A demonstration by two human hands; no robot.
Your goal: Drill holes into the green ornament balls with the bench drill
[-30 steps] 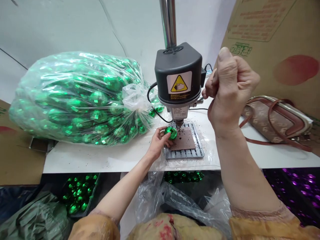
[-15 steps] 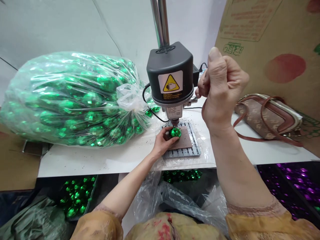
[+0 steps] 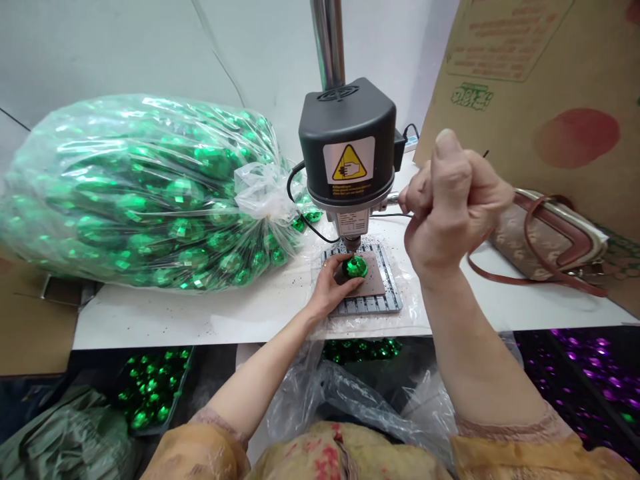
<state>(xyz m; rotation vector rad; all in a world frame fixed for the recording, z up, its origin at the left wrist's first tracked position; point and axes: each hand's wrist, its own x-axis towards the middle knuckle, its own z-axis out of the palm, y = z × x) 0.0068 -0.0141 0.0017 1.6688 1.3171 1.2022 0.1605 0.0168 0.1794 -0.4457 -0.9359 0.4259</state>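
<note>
Under the chuck of a black-topped bench drill press [image 3: 349, 143], a shiny green faceted ball [image 3: 357, 267] sits on a brown board [image 3: 376, 283]. Thumb and fingers of my left hand [image 3: 331, 288] grip the ball from its left side. The board lies on the slotted metal base plate [image 3: 393, 300], which is strewn with dark shavings. My right hand [image 3: 453, 200] is closed in a fist around the drill press's feed lever [image 3: 393, 199]; most of the lever is hidden by the fingers. Where exactly the drill tip meets the ball is too small to tell.
A tied clear bag of green balls [image 3: 145, 193] fills the left of the white table [image 3: 175, 320]. At right are a handbag [image 3: 545, 233] and a cardboard box [image 3: 505, 100]. Below the edge are trays of green balls [image 3: 153, 387] and purple balls [image 3: 595, 363].
My right hand has come down with the lever. My left hand still holds the ball beneath the chuck, and the whole view has shifted slightly.
</note>
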